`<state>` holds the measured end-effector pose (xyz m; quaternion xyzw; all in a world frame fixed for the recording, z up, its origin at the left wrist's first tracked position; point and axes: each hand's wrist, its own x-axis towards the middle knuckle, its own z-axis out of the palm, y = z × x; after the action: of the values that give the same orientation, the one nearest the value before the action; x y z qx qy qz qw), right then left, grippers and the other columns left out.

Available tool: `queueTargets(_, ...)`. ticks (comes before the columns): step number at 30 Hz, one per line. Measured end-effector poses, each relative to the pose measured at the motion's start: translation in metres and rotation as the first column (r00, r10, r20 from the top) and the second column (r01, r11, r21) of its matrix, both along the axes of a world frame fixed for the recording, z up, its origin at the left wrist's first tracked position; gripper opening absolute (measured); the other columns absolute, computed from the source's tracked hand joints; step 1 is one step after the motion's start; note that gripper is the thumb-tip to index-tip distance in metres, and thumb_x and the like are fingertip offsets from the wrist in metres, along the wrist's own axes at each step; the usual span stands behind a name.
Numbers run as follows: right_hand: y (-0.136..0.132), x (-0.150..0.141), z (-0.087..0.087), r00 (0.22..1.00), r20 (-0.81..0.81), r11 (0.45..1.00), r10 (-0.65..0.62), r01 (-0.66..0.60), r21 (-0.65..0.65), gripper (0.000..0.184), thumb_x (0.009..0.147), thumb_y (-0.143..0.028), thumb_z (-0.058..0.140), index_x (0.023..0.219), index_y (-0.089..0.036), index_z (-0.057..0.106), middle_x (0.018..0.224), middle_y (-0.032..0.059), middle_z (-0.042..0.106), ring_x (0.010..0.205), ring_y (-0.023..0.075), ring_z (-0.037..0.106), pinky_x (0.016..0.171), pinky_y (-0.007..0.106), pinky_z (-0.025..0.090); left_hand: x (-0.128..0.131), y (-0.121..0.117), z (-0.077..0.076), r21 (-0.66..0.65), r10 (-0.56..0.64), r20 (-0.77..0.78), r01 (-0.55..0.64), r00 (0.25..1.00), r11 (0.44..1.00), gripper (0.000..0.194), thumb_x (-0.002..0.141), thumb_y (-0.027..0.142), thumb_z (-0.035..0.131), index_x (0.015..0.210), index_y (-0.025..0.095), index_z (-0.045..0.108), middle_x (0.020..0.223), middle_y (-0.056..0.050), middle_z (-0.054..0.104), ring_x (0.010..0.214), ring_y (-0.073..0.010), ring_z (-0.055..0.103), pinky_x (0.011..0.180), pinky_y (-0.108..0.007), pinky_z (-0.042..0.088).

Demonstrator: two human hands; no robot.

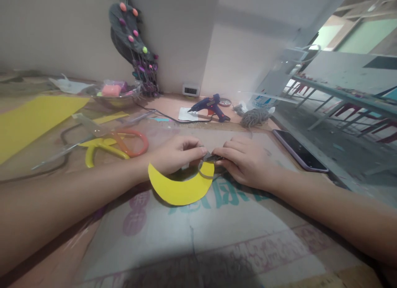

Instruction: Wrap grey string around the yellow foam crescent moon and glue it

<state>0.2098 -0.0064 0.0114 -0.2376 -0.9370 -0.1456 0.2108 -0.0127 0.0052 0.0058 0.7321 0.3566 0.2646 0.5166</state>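
A yellow paper crescent [181, 191] lies curved side down over the cardboard, its left tip near my left wrist. Grey yarn [201, 172] makes a small loop across the crescent's right end. My left hand [178, 153] is closed, with thumb and forefinger pinched at the yarn just above that end. On the other side, my right hand [245, 160] is closed with its fingertips around a darker grey bunch, which looks like the same yarn. The fingers partly hide the crescent's right tip.
Printed cardboard [155, 251] lies under my hands. Scissors [133, 143] and yellow paper [34, 118] are at left. Behind stand a glue gun [207, 106], a yarn ball [256, 117] and a bowl [116, 100]. A phone [299, 151] lies right; a decorated grey crescent [124, 32] hangs behind.
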Motion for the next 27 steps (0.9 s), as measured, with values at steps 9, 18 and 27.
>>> queueTargets(9, 0.001, -0.0023, -0.0006, 1.0, -0.016, 0.999, 0.025, -0.025, 0.046, 0.023, 0.095, -0.024, 0.045, 0.097, -0.012, 0.065, 0.071, 0.0048, 0.063, 0.063, 0.016, 0.05, 0.057, 0.029, 0.034, -0.0011, 0.0029, -0.0025, 0.045, -0.011, -0.027, 0.012, 1.0, 0.999, 0.027, 0.088, 0.036, 0.051, 0.07, 0.015, 0.055, 0.06, 0.004, 0.052, 0.054, -0.0084, 0.045, 0.051, -0.02, 0.034)
queueTargets(18, 0.0001, 0.0005, -0.0004, 0.999, -0.043, 1.0, 0.021, -0.021, 0.009, 0.024, 0.095, -0.023, 0.046, 0.1, -0.01, 0.065, 0.074, 0.0068, 0.063, 0.066, 0.0169, 0.051, 0.06, 0.029, 0.036, -0.0009, -0.0007, -0.001, 0.01, 0.006, -0.007, -0.006, 1.0, 1.0, 0.026, 0.087, 0.035, 0.052, 0.07, 0.015, 0.055, 0.059, 0.004, 0.051, 0.051, -0.0071, 0.045, 0.047, -0.018, 0.033)
queueTargets(27, -0.0008, 0.0009, 0.0012, 1.0, -0.022, 0.998, -0.006, 0.005, -0.055, 0.027, 0.095, -0.027, 0.044, 0.105, -0.011, 0.063, 0.076, 0.0069, 0.061, 0.067, 0.0171, 0.05, 0.06, 0.029, 0.034, 0.0004, -0.0001, -0.001, 0.016, 0.02, -0.022, -0.019, 1.0, 1.0, 0.026, 0.088, 0.036, 0.051, 0.071, 0.015, 0.055, 0.059, 0.004, 0.052, 0.051, -0.0072, 0.045, 0.046, -0.018, 0.033)
